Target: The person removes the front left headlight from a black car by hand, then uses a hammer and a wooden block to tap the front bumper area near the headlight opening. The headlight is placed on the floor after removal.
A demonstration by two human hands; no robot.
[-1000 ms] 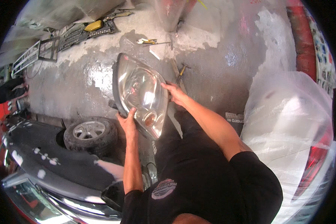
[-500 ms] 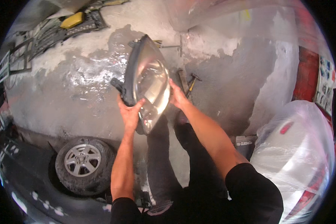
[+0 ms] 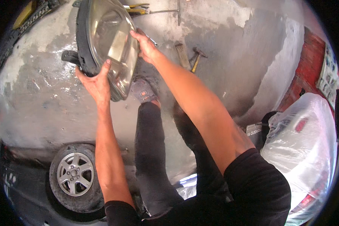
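Between my two hands I hold up a car headlight [image 3: 115, 43], its clouded clear lens facing up and its black housing along the left side. My left hand [image 3: 97, 81] grips the lower left of the housing, with the thumb lying on the lens. A black bracket [image 3: 69, 57] sticks out beside that hand. My right hand [image 3: 146, 46] presses on the lens's right edge, its fingers partly hidden under the lamp. Just past the right hand, a thin metal tool [image 3: 153, 40] shows.
A hammer [image 3: 197, 60] with a yellow handle lies by a wooden-looking block [image 3: 182, 55] on the wet concrete floor. Yellow-handled pliers [image 3: 137, 10] and a T-shaped rod [image 3: 178, 11] are farther off. A wheel [image 3: 76, 175] is at lower left, a plastic-wrapped car part [image 3: 301, 139] at right.
Both hands have carried the headlight up and to the left in view. One of my feet now shows below it, and the view has shifted over the floor.
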